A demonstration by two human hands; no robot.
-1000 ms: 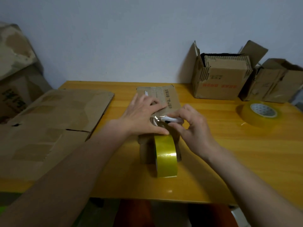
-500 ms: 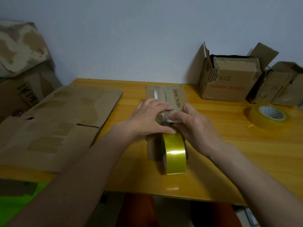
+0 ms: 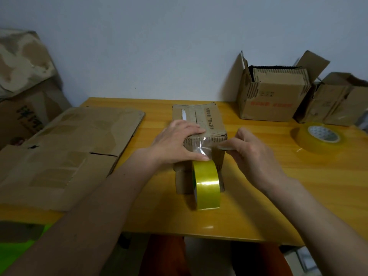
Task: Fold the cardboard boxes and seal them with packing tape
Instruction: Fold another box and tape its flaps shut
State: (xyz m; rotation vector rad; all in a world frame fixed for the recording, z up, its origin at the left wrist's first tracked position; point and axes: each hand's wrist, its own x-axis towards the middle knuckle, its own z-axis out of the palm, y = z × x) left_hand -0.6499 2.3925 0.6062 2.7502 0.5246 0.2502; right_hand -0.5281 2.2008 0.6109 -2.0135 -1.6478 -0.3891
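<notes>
A small brown cardboard box (image 3: pixel 211 120) stands mid-table with its top flaps shut. My left hand (image 3: pixel 175 144) lies flat on its near top edge, and the thumb presses a clear strip of tape (image 3: pixel 204 149) against the front face. That strip runs down to a yellow tape roll (image 3: pixel 207 186) standing on edge against the box front. My right hand (image 3: pixel 251 152) is just right of the box and pinches a small pale cutter (image 3: pixel 225 147) close to the box's front right corner.
Flattened cardboard (image 3: pixel 69 146) covers the left of the yellow table (image 3: pixel 278 186). At the back right stand an open box of flat cardboard pieces (image 3: pixel 272 96) and another box (image 3: pixel 342 100). A second tape roll (image 3: pixel 318 136) lies flat in front of them. Large boxes (image 3: pixel 23 76) stand off the table's left.
My right hand with the cutter has moved right, away from the tape strip on the box front. My left hand stays pressed on the box and tape.
</notes>
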